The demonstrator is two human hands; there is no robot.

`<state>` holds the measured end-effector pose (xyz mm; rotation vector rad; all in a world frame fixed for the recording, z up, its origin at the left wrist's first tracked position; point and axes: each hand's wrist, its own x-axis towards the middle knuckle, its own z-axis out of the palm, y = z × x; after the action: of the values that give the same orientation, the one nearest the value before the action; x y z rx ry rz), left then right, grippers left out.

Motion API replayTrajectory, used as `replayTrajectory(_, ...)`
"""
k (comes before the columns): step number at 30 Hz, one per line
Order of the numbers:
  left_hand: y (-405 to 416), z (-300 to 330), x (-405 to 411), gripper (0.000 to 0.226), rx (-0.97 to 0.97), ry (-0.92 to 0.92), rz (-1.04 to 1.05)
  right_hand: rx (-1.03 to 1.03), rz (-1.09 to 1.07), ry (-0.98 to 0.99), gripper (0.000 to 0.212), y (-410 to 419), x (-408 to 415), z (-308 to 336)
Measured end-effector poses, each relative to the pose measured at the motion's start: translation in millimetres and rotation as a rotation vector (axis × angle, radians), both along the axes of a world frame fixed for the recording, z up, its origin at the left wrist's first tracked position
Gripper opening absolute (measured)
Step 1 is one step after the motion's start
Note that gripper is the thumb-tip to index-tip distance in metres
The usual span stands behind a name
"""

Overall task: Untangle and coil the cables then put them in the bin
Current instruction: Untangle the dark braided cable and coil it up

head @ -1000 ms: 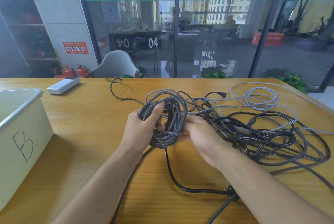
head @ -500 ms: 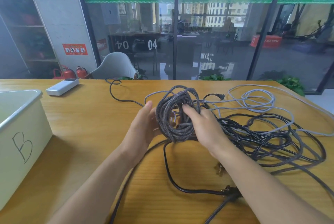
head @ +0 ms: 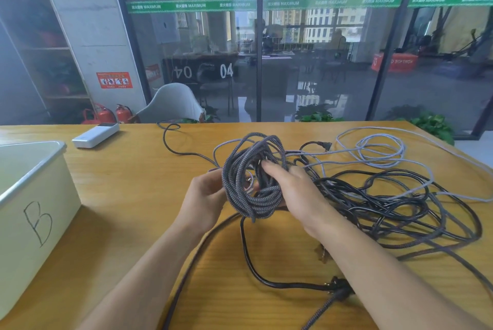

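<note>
Head view: both hands hold a braided grey coil (head: 250, 191) just above the wood table (head: 128, 183), mid-frame. Left hand (head: 206, 197) cups coil's left side, fingers curled on it. Right hand (head: 290, 191) grips right side, fingertips poked into the loops. Tangle of black cables (head: 386, 204) & light grey cable (head: 378, 148) lies to the right. White bin (head: 32, 196) marked "B" sits far left.

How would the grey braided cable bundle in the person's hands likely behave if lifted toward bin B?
The braided cable bundle looks floppy: its loops sag unevenly between the left hand and right hand. It would probably loosen, since nothing ties it. It may also drag, because strands appear to run into the black cable tangle on the table.
</note>
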<state>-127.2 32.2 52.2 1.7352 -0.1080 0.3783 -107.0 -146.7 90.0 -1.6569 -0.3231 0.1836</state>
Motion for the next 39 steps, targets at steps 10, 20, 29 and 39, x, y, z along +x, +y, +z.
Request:
replayTrajectory(10,1.5,-2.6,2.4,0.023,-0.146,0.092,-0.124,-0.002,-0.085,-0.01,0.068,-7.3,12.5,-2.5)
replayTrajectory(20,-4.0,7.9,1.1,0.069,-0.428,0.305,-0.204,-0.167,-0.132,-0.113,0.093,-10.4,30.8,-16.9)
replayTrajectory(29,-7.2,11.8,-6.8,0.051,-0.421,0.213,-0.31,-0.31,-0.149,-0.184,0.086,-4.9,25.0,-13.8)
replayTrajectory(39,-8.8,10.8,-6.4,0.045,-0.543,0.182,-0.257,-0.313,-0.113,-0.169,0.065,-4.3,27.4,-14.7)
